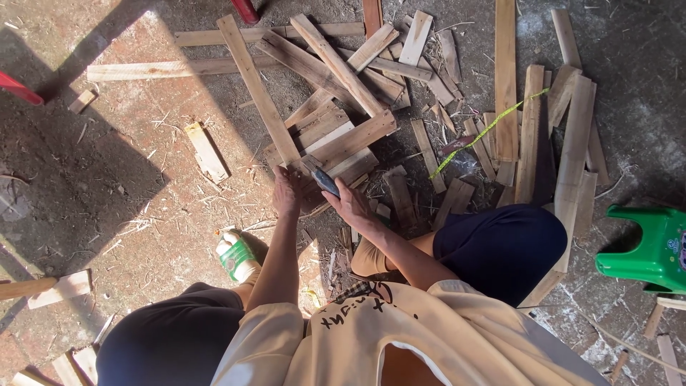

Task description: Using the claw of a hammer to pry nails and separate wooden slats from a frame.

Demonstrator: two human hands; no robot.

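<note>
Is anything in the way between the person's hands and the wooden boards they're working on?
No. The left hand already rests on the wooden boards, and the right hand holds a small dark tool right against them. Nothing visible sits between.

The person wore a loose cream-coloured top (400, 336) with short sleeves that ended above the elbows, leaving both forearms bare. Dark handwritten-style lettering ran across the chest of the top, and a small patch of checked fabric showed at its neckline. Dark navy trousers (500, 246) covered both legs, rolled or cut short at the knee. On one foot sat a green and white sandal (238, 257). The left hand (286, 193) and the right hand (351, 206) were bare, with no gloves, rings or watch visible.
</note>
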